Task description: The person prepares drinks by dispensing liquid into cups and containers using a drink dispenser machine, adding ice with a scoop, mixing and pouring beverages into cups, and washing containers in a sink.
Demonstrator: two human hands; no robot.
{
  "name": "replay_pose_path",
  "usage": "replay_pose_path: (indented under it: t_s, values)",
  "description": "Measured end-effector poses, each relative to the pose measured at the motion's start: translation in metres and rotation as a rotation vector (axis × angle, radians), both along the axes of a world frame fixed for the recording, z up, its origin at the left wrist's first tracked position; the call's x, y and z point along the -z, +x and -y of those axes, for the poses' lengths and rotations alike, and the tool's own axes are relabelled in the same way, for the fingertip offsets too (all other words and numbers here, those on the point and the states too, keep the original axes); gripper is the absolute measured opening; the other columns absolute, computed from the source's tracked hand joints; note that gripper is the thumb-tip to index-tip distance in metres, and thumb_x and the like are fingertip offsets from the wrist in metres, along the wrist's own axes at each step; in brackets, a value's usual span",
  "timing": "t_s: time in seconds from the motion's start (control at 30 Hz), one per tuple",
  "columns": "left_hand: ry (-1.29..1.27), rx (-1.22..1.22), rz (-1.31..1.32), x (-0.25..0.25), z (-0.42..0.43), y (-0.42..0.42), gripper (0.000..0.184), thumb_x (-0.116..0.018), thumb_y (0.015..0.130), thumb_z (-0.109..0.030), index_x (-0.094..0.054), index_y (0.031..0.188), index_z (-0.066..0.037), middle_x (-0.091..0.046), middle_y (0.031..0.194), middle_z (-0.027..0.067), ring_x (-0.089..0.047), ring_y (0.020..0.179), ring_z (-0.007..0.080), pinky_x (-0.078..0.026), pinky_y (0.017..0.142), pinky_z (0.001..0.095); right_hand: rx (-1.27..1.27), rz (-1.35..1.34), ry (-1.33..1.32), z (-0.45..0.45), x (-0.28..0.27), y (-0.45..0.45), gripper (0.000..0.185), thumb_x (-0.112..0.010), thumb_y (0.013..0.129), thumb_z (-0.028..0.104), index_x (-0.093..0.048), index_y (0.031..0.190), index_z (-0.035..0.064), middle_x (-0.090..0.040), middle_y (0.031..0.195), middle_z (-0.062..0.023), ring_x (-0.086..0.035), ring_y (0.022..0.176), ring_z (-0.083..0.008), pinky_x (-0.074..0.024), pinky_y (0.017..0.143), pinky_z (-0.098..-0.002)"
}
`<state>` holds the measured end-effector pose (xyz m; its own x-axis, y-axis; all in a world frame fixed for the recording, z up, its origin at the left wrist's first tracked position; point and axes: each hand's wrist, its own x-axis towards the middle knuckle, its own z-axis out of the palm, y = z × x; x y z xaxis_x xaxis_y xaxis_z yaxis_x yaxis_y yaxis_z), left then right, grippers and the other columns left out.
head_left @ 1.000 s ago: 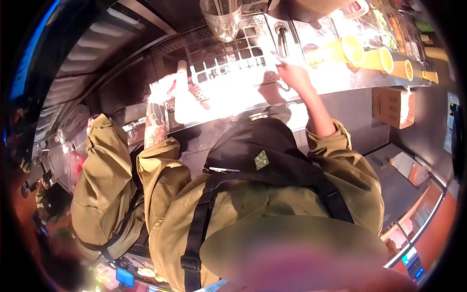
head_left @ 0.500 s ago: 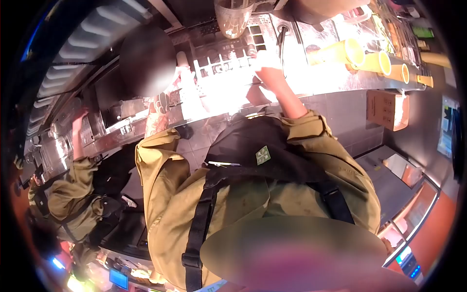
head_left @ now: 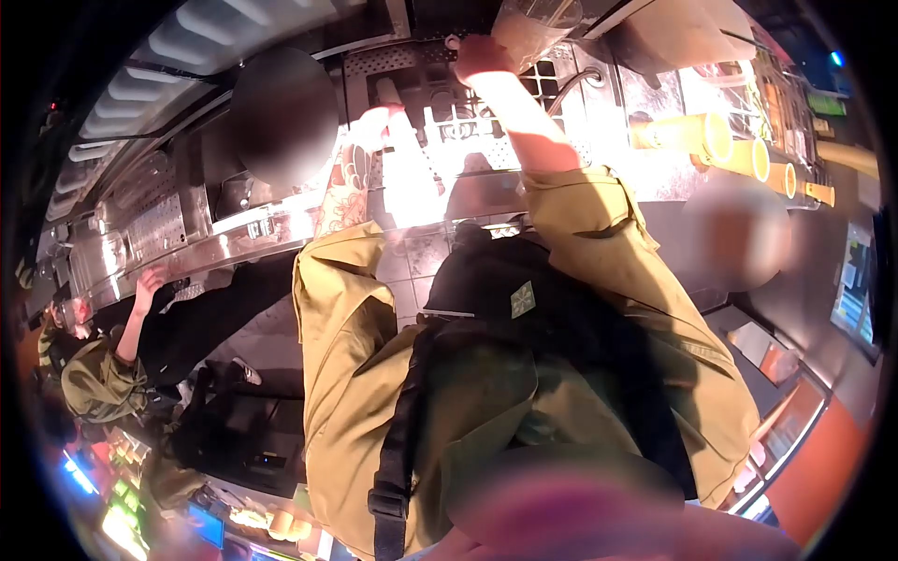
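Note:
My left hand [head_left: 374,126] is closed around a pale upright bottle or similar vessel [head_left: 404,154], washed out by glare, at the left end of the metal counter. Farther forward, my right hand [head_left: 482,58] reaches to the back of the counter beside a clear container of thin sticks [head_left: 538,28]. Its fingers are curled round something I cannot make out. Under and beside my forearms lies a bright grid rack [head_left: 458,126].
Yellow cups [head_left: 702,137] lie in a row along the counter at the right. A black cable [head_left: 572,86] curves behind the rack. At the far left a co-worker [head_left: 103,379] reaches toward the counter [head_left: 178,257]. Shelving stands at the back left.
My right hand has moved from the rack's right side, forward and left to the back of the counter. My left hand stays on the pale vessel. The co-worker at the left has shifted.

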<state>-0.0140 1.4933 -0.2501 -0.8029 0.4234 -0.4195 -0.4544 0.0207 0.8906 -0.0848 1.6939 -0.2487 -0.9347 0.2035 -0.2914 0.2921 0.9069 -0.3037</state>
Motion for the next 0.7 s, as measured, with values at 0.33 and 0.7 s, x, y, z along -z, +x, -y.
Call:
replay_pose_path:
  t_s: [0.33, 0.7]
  values:
    - [0.015, -0.005, 0.041, 0.002, 0.007, -0.003, 0.024, -0.055, 0.092, -0.026, -0.057, 0.094, -0.002, -0.062, 0.083, 0.0083, -0.062, 0.062, 0.0183, -0.056, 0.056, 0.0283, -0.633, -0.082, -0.421, 0.055, 0.028, 0.091, 0.040, -0.058, 0.084, 0.023, -0.055, 0.120, 0.0051, -0.066, 0.100, -0.0151, -0.066, 0.087, -0.0263, -0.0539, 0.076, -0.0348]
    - [0.026, -0.020, 0.134, 0.001, 0.015, -0.002, 0.025, -0.053, 0.093, -0.028, -0.057, 0.092, -0.003, -0.062, 0.079, 0.0063, -0.062, 0.060, 0.0176, -0.055, 0.055, 0.0282, -0.637, -0.208, -1.320, 0.052, 0.094, 0.097, 0.030, -0.057, 0.085, 0.016, -0.055, 0.113, 0.0039, -0.058, 0.095, -0.0149, -0.061, 0.089, -0.0284, -0.0506, 0.080, -0.0363]
